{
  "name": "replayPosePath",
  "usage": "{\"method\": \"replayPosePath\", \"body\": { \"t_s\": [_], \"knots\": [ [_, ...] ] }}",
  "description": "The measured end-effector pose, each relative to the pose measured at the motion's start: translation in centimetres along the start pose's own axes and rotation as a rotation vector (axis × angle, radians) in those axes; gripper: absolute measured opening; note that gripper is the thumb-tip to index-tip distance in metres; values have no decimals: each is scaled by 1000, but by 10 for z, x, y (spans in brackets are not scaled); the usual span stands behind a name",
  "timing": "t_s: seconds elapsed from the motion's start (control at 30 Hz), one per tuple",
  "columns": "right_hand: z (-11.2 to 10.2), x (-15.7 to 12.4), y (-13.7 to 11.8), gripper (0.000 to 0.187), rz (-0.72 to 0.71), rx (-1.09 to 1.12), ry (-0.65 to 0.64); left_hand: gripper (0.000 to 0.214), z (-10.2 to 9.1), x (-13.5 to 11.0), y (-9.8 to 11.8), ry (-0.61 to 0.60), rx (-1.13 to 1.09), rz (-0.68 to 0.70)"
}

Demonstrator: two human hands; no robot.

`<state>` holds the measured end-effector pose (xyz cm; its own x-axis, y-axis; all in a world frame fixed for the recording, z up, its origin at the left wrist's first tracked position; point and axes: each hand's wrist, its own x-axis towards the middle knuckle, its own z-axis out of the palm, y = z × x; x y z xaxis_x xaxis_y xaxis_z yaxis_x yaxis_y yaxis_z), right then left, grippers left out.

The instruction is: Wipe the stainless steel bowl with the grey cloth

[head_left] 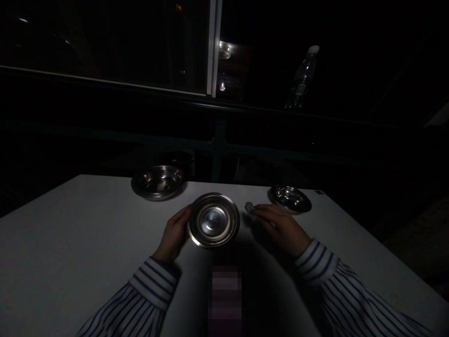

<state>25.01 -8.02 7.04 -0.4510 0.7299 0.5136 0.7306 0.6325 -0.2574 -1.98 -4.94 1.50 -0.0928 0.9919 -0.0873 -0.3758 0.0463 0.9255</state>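
Note:
My left hand (pixel 175 234) grips the left rim of a shiny round metal bowl (pixel 213 221), tilted so that its round face with a mark in the middle shows. To the right of it, apart from the bowl, my right hand (pixel 280 226) pinches a small crumpled greyish-white wad (pixel 249 207), perhaps cloth or tissue; the dim light hides its exact kind. Just beyond my right hand, another metal bowl (pixel 292 199) sits on the white table (pixel 87 243). At the far left edge stands a stack of metal bowls (pixel 157 182) with something small and pale inside the top one.
A clear plastic bottle (pixel 302 79) with a white cap stands on a dark ledge behind the table. A window frame (pixel 213 47) rises at the back. Below the ledge, a dark round container (pixel 180 159) is barely visible beyond the table's far edge.

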Motion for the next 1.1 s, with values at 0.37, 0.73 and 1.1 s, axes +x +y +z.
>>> {"method": "replayPosePath", "body": {
  "t_s": [0.37,0.73,1.1],
  "knots": [
    [2,17,9,24,252,258,230,44,2,-2,-6,74,48,-41],
    [-2,40,19,26,428,533,240,41,9,-5,-7,31,258,9],
    [-22,38,26,21,352,588,-20,30,45,-21,41,243,631,321]
  ]
}}
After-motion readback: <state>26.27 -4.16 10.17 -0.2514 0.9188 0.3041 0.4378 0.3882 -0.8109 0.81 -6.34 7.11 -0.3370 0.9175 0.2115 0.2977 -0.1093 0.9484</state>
